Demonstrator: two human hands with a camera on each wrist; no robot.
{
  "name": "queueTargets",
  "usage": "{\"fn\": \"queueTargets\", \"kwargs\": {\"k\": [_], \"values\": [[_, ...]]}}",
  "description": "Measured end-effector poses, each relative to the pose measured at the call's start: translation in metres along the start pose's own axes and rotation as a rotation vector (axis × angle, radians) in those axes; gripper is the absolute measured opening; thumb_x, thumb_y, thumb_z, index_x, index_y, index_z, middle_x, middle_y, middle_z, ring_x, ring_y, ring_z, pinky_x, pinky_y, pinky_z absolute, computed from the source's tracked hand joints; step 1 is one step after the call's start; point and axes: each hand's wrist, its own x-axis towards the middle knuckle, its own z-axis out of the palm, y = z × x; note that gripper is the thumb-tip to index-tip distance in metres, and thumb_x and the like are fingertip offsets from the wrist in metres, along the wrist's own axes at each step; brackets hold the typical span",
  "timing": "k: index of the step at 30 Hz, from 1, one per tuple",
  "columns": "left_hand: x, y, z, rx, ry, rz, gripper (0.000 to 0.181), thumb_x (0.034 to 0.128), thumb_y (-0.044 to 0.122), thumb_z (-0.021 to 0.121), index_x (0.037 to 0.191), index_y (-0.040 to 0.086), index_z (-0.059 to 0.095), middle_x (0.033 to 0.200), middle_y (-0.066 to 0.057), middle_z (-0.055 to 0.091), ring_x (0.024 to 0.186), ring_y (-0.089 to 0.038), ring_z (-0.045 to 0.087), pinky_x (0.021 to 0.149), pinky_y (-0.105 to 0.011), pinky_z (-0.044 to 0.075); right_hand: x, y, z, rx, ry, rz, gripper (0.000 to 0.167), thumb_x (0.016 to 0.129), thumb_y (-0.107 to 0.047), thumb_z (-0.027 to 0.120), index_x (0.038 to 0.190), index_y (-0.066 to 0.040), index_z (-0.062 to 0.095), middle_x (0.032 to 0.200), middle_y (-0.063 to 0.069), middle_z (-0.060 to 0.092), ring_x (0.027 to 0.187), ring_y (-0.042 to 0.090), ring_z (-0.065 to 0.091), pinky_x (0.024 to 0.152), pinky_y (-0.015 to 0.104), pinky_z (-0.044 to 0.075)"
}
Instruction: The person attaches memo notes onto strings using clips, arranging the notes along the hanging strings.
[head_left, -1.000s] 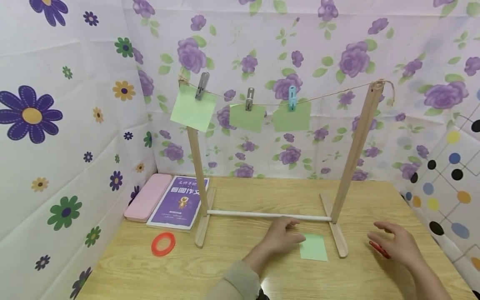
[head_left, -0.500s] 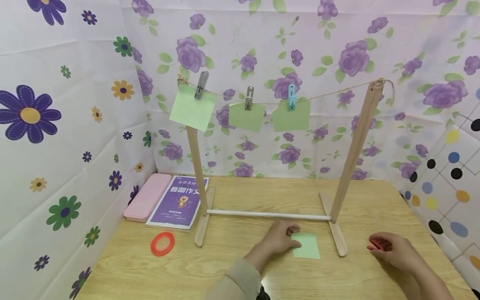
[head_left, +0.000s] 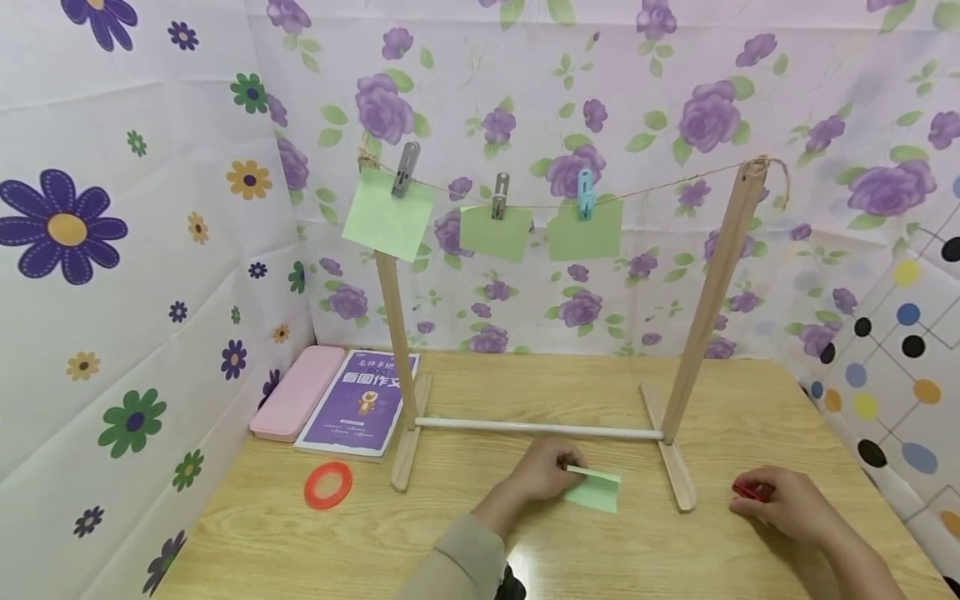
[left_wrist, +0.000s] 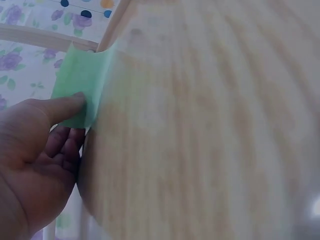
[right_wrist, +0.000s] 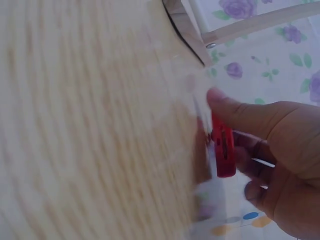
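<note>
Between thumb and fingers, my left hand (head_left: 546, 469) pinches the left edge of a green sticky note (head_left: 595, 492), just in front of the white rod. In the left wrist view the note (left_wrist: 82, 82) is bent, with the thumb across its face. To the right of the wooden stand, my right hand (head_left: 793, 505) holds a red clothespin (head_left: 752, 492) low over the table. The right wrist view shows the clothespin (right_wrist: 224, 150) gripped between thumb and fingers. Above, three green notes hang on a string: the left note (head_left: 390, 215) and middle note (head_left: 495, 233) by grey clips, the right note (head_left: 587, 232) by a blue clip.
Two wooden posts, left (head_left: 393, 333) and right (head_left: 712, 308), carry the string and stand on feet joined by a white rod (head_left: 525, 427). At the left lie a red tape roll (head_left: 327, 485), a purple book (head_left: 360, 404) and a pink case (head_left: 297, 392). Patterned cloth surrounds the table.
The left hand has taken hold of the green note, slid it left and raised its far edge. The right hand has picked up the red clothespin, which lay under its fingers.
</note>
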Motion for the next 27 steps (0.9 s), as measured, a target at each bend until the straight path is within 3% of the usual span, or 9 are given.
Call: {"fn": "queueTargets", "kwargs": {"k": [4,7,11,13,15,18,22,24,27], "values": [[0.000,0.004,-0.006,-0.100,0.032,-0.124,0.006,0.0944,0.009,0.072,0.096,0.015,0.073,0.086,0.010,0.065,0.070,-0.003,0.050,0.060,-0.018,0.048,-0.002,-0.006,-0.003,0.047,0.055,-0.006,0.036,0.088,-0.030,0.080,0.111,-0.003,0.075,0.080,-0.004,0.063,0.063,0.004,0.044,0.050,0.023,0.040],[-0.004,0.010,-0.011,-0.208,0.062,-0.197,0.005,0.0996,0.013,0.065,0.103,0.016,0.066,0.104,0.006,0.064,0.075,-0.008,0.056,0.062,-0.022,0.053,-0.002,-0.013,-0.005,0.107,0.094,-0.004,0.035,0.094,-0.027,0.075,0.113,0.001,0.073,0.087,0.001,0.070,0.066,0.001,0.051,0.052,0.021,0.046],[-0.005,0.016,-0.016,-0.383,0.101,-0.230,0.007,0.1034,0.009,0.057,0.110,0.013,0.057,0.125,-0.008,0.058,0.072,-0.021,0.066,0.059,-0.034,0.063,0.001,-0.020,-0.006,0.287,0.079,0.044,0.046,0.101,-0.029,0.066,0.127,0.009,0.062,0.109,0.017,0.072,0.075,0.009,0.067,0.061,0.027,0.060],[-0.005,0.018,-0.017,-0.482,0.124,-0.250,0.012,0.1024,0.005,0.057,0.113,0.010,0.056,0.126,-0.013,0.057,0.069,-0.028,0.069,0.062,-0.040,0.065,0.002,-0.022,-0.006,0.382,0.071,0.064,0.052,0.102,-0.029,0.063,0.133,0.011,0.055,0.114,0.023,0.068,0.077,0.016,0.071,0.062,0.031,0.063],[-0.003,0.020,-0.017,-0.571,0.140,-0.274,0.019,0.0990,0.002,0.061,0.117,0.006,0.056,0.122,-0.016,0.057,0.077,-0.029,0.070,0.069,-0.042,0.065,0.003,-0.023,-0.006,0.458,0.086,0.060,0.053,0.103,-0.026,0.062,0.137,0.013,0.050,0.115,0.026,0.066,0.075,0.022,0.073,0.062,0.036,0.064],[-0.001,0.021,-0.018,-0.643,0.169,-0.305,0.029,0.0919,-0.002,0.068,0.120,0.003,0.059,0.116,-0.015,0.058,0.087,-0.026,0.068,0.078,-0.042,0.065,0.003,-0.023,-0.004,0.456,0.176,0.001,0.047,0.102,-0.020,0.064,0.134,0.012,0.052,0.110,0.010,0.071,0.075,0.022,0.074,0.063,0.036,0.064],[-0.001,0.023,-0.021,-0.640,0.181,-0.303,0.026,0.0904,0.000,0.071,0.116,0.003,0.064,0.109,-0.012,0.061,0.090,-0.023,0.066,0.079,-0.040,0.064,0.004,-0.025,-0.004,0.418,0.287,-0.022,0.039,0.099,-0.017,0.069,0.127,0.007,0.059,0.100,-0.020,0.068,0.069,0.021,0.073,0.057,0.035,0.063],[-0.002,0.026,-0.023,-0.658,0.182,-0.306,0.021,0.0930,0.003,0.070,0.113,0.003,0.065,0.109,-0.010,0.060,0.088,-0.022,0.066,0.078,-0.042,0.064,0.004,-0.028,-0.007,0.400,0.308,0.000,0.037,0.098,-0.019,0.070,0.126,0.003,0.062,0.094,-0.021,0.069,0.065,0.020,0.071,0.054,0.033,0.062],[-0.002,0.028,-0.025,-0.743,0.185,-0.314,0.017,0.0966,0.002,0.066,0.113,0.002,0.064,0.109,-0.011,0.058,0.090,-0.024,0.066,0.088,-0.052,0.061,0.003,-0.035,-0.011,0.401,0.326,0.009,0.035,0.097,-0.020,0.071,0.125,0.001,0.064,0.089,-0.017,0.071,0.062,0.019,0.069,0.052,0.031,0.060]]}}
